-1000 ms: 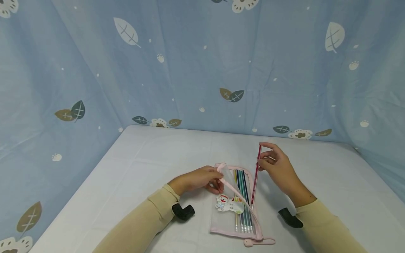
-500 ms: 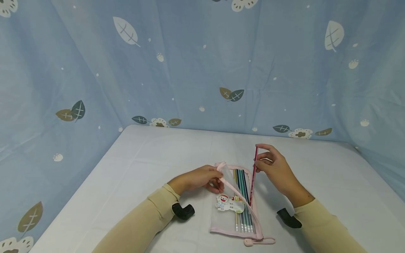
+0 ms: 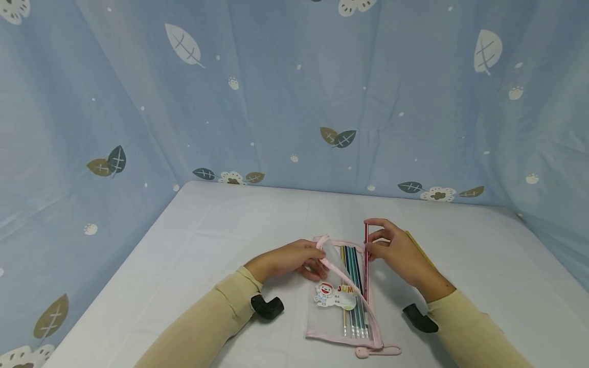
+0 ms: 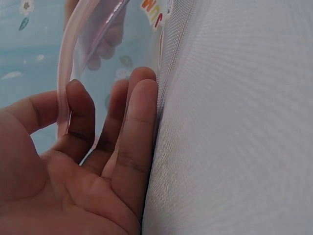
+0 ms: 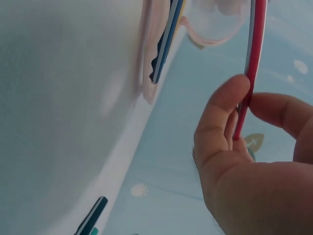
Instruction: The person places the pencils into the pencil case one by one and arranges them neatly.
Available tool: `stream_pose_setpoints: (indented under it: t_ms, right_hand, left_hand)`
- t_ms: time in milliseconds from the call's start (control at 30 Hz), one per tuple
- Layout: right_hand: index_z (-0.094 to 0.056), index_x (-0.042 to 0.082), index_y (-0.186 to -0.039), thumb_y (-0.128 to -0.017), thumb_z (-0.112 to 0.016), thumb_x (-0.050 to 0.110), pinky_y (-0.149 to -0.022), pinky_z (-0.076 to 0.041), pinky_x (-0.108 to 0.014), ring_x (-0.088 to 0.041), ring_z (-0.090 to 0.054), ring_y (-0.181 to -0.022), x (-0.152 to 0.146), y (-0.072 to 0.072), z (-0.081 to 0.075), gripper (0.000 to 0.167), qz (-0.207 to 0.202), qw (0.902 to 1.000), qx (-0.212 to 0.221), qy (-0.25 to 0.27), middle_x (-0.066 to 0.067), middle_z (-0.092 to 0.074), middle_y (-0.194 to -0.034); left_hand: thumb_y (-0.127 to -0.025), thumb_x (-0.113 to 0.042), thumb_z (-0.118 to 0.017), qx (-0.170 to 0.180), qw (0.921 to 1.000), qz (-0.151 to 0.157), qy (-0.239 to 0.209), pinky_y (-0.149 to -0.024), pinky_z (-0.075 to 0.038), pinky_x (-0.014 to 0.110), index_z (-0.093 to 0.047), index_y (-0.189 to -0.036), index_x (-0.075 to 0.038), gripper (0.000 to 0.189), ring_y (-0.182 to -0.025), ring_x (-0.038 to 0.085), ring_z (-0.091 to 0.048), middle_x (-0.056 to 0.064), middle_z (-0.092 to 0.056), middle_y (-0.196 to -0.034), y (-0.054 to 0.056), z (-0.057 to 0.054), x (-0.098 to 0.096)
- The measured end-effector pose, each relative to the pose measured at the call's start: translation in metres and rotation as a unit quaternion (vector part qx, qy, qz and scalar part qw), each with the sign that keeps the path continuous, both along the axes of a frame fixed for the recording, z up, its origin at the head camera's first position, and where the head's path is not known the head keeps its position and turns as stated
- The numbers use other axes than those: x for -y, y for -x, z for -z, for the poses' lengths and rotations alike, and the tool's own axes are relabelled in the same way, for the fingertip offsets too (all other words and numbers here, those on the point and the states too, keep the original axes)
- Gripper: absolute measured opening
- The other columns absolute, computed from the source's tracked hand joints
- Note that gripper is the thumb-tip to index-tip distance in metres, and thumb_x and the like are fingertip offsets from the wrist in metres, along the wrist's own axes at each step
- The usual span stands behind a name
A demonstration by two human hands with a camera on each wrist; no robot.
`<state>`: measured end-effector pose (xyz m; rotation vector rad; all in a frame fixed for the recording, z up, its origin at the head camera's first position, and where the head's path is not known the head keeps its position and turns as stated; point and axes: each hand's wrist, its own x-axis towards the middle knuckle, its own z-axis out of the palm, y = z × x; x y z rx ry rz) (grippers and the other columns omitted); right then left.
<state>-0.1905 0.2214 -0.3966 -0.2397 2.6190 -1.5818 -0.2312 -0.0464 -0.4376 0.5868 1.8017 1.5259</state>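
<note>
A clear mesh pencil pouch (image 3: 317, 322) with pink trim and a cartoon label lies on the table, several pencils (image 3: 353, 271) inside it. My left hand (image 3: 294, 259) pinches its pink edge between thumb and index finger, holding the top layer raised; the other fingers lie against the mesh in the left wrist view. Between thumb and fingers, my right hand (image 3: 398, 250) grips a red pencil (image 3: 366, 260), its index fingertip on the upper end. The pencil stands steeply, its lower end behind the pouch's raised pink edge. In the right wrist view the thumb (image 5: 234, 93) presses its shaft.
A pink pull loop (image 3: 386, 351) lies at the pouch's near right corner. Part of a yellow pencil (image 3: 420, 249) shows behind the right hand. A dark pencil end (image 5: 95, 213) lies on the table in the right wrist view. A blue patterned curtain (image 3: 294, 102) hangs behind the table.
My right hand has moved left and lower, bringing the red pencil closer to upright and farther down along the pouch. The yellow pencil has come into view. The left hand stays on the edge.
</note>
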Motion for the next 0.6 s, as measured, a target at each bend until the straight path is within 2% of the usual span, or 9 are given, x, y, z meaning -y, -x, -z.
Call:
stream_pose_setpoints:
  t_ms: [200, 333, 600]
  right_hand:
    - [-0.038, 0.004, -0.148, -0.096, -0.063, 0.008, -0.076, -0.061, -0.032, -0.023, -0.070, -0.081, 0.001, 0.000, 0.004, 0.058, -0.042, 0.9989, 0.014, 0.018, -0.027, -0.057, -0.119]
    - [-0.039, 0.004, -0.148, -0.095, -0.064, 0.009, -0.074, -0.060, -0.032, -0.023, -0.070, -0.079, 0.001, 0.002, 0.009, 0.059, -0.045, 0.9988, 0.018, 0.009, -0.025, -0.058, -0.116]
    - [-0.037, 0.003, -0.149, -0.093, -0.067, 0.011, -0.076, -0.059, -0.030, -0.022, -0.068, -0.092, 0.003, 0.003, 0.012, 0.065, -0.053, 0.9980, 0.034, -0.010, -0.020, -0.060, -0.113]
  left_hand:
    - [-0.103, -0.019, -0.048, 0.007, 1.0000, -0.002, -0.007, -0.084, -0.062, 0.033, -0.061, -0.103, -0.001, 0.022, -0.089, 0.016, -0.071, 0.017, -0.073, -0.099, 0.001, 0.001, 0.000]
    - [-0.103, -0.019, -0.048, 0.002, 1.0000, 0.002, -0.008, -0.084, -0.062, 0.033, -0.061, -0.106, 0.001, 0.023, -0.090, 0.016, -0.071, 0.017, -0.074, -0.098, 0.001, 0.001, -0.001]
    - [-0.103, -0.020, -0.049, 0.003, 1.0000, 0.003, -0.004, -0.082, -0.062, 0.032, -0.061, -0.107, -0.001, 0.023, -0.090, 0.016, -0.071, 0.018, -0.074, -0.100, -0.001, -0.002, -0.001]
